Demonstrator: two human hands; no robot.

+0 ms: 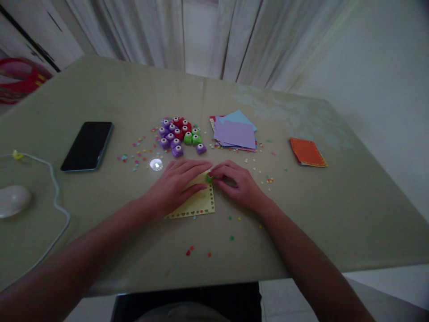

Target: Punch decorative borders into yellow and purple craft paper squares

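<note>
A yellow sheet of paper (191, 205) lies on the table in front of me, with small punched shapes along its lower and right edges. My left hand (174, 182) rests over the sheet, its fingers stretched out and the thumb apart from them. At the sheet's right edge is a small green craft punch (209, 177), partly covered by fingers. My right hand (238, 183) grips this punch between thumb and fingers from the right side. Beyond my hands stand several purple, red and green craft punches (177, 132) in a cluster, one purple punch (201, 148) slightly apart.
Coloured sheets (236, 133) are stacked behind my right hand. An orange stack of paper (307, 152) lies far right. Left are a black-screened tablet or phone (89, 146), a white mouse (14, 201) and a white cable (55, 192). Punched confetti (232, 238) dots the table (335, 223).
</note>
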